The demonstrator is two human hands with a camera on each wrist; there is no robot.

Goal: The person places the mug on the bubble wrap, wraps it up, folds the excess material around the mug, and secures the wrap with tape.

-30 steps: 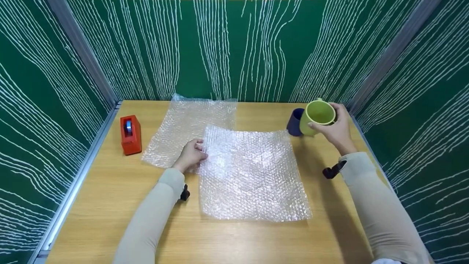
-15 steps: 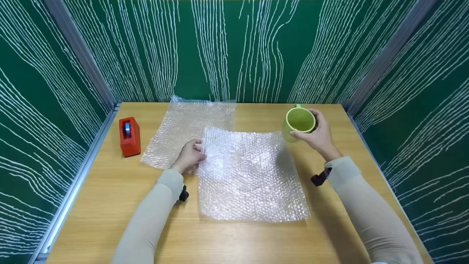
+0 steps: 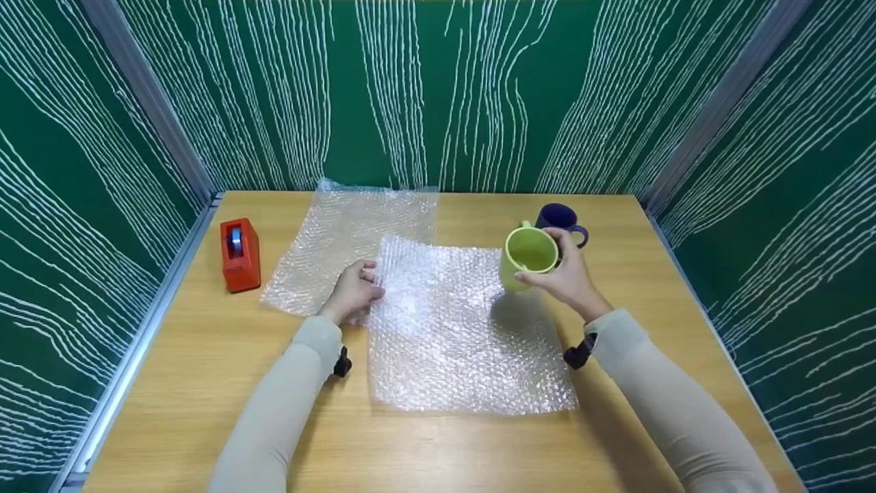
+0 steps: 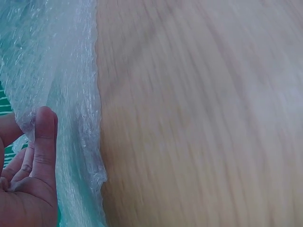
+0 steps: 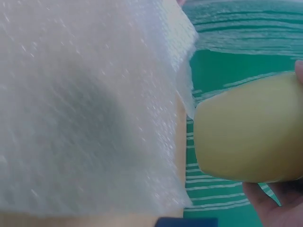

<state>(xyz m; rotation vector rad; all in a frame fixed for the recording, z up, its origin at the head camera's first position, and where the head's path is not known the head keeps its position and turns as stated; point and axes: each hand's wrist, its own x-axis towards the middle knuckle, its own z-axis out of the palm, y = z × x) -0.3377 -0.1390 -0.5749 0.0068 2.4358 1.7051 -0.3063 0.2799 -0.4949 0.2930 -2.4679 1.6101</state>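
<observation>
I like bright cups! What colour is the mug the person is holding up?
The ceramic mug gripped by the right hand is light yellow-green, clearest in the head view.

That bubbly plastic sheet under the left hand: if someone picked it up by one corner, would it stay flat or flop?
The near bubble wrap sheet would probably flop: its edge already curls where the left hand pinches it. It looks thin and see-through, so likely very light. It might also slide easily on the smooth wooden table.
</observation>
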